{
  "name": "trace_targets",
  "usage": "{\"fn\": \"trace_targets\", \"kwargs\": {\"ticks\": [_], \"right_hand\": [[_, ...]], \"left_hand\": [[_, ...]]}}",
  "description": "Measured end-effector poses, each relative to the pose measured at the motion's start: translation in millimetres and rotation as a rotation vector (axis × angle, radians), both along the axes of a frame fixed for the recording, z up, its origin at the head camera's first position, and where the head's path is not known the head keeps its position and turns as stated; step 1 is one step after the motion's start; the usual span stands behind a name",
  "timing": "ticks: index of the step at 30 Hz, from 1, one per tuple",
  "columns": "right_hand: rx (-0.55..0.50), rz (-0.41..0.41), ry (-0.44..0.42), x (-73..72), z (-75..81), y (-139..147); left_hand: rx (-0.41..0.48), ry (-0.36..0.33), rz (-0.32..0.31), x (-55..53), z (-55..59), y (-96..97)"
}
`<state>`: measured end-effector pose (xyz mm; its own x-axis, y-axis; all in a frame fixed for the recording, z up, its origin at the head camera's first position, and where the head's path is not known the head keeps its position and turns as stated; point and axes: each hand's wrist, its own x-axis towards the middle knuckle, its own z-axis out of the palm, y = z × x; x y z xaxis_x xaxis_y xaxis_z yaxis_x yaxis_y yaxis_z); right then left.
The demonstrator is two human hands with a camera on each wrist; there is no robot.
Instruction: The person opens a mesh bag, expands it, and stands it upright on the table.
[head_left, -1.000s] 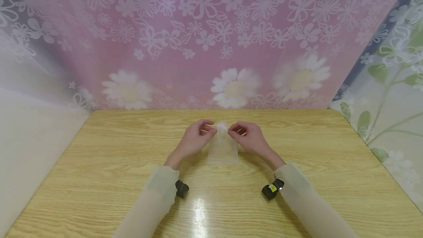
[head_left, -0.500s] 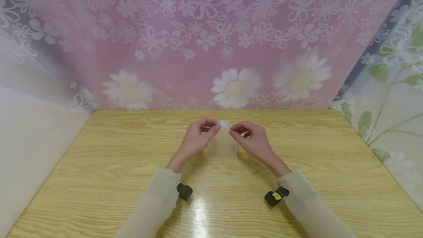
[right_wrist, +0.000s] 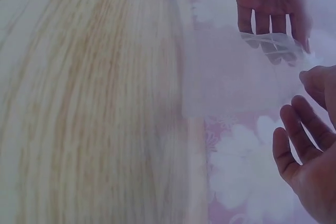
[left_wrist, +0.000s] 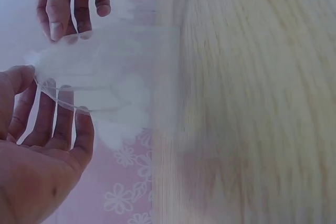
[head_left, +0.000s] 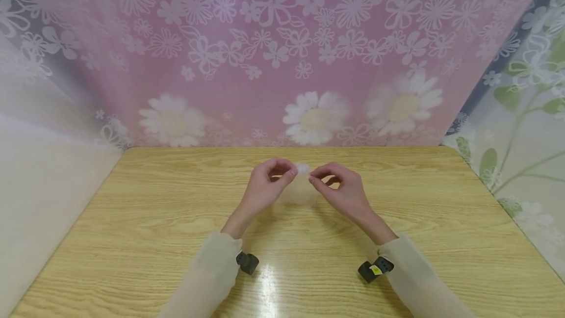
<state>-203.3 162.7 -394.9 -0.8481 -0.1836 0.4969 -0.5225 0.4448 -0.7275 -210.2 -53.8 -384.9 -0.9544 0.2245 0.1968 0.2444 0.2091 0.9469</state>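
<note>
A clear plastic bag point(head_left: 299, 193) hangs between the two hands, its whitish top edge near the fingertips. My left hand point(head_left: 266, 184) pinches the upper left edge between thumb and index finger. In the left wrist view the other fingers of that left hand point(left_wrist: 44, 145) lie behind the bag film point(left_wrist: 115, 61), which has a loose fold along that side. My right hand point(head_left: 342, 188) pinches the opposite upper edge. Its remaining fingers are bent and spread in the right wrist view, beside the see-through bag point(right_wrist: 231, 77).
A wood-grain table point(head_left: 176, 210) lies beneath the hands. Behind it hangs a pink flowered cloth point(head_left: 243, 87), with pale flowered cloth point(head_left: 525, 136) at the right side. Black wrist cameras point(head_left: 375, 269) are strapped at both cuffs.
The bag has tilted, so its lower edge now shows higher and shorter in the head view. Both hands have shifted slightly right, and the right one has drawn a little nearer the body.
</note>
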Motion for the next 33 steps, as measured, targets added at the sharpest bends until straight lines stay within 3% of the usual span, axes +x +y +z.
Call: {"fn": "trace_targets", "kwargs": {"ticks": [8,18,33], "right_hand": [[-0.118,0.047,0.012,5.3,5.5,3.3],[-0.131,0.126,-0.126,12.7,12.4,1.3],[-0.173,0.171,-0.128,24.6,13.7,-0.5]], "left_hand": [[0.051,0.012,-0.030,10.6,1.9,-3.0],[0.093,0.041,-0.085,21.5,3.8,-2.6],[0.061,0.053,-0.109,31.0,3.7,-3.0]]}}
